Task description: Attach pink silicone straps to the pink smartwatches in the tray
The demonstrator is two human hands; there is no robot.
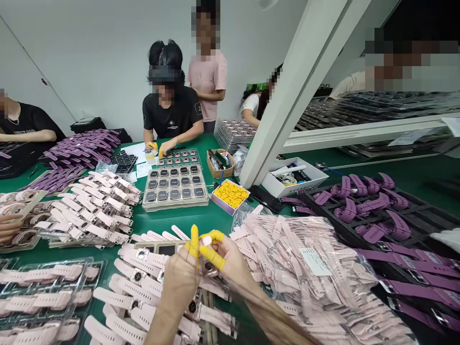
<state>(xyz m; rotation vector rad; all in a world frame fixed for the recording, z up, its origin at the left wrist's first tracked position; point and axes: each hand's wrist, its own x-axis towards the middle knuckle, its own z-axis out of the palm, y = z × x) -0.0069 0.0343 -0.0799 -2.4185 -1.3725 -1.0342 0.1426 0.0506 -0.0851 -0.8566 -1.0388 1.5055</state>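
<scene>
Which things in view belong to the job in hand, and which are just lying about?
Likely in the job:
- pale pink piece at the left hand and right hand
- pink-strapped watches below them
- bagged pink straps

Likely just lying about:
- black phone-like device
- white box of oddments
- purple straps

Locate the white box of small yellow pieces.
The white box sits centrally in the head view, right of the clear plastic tray of dark squares, in front of the brown cardboard box.
</scene>
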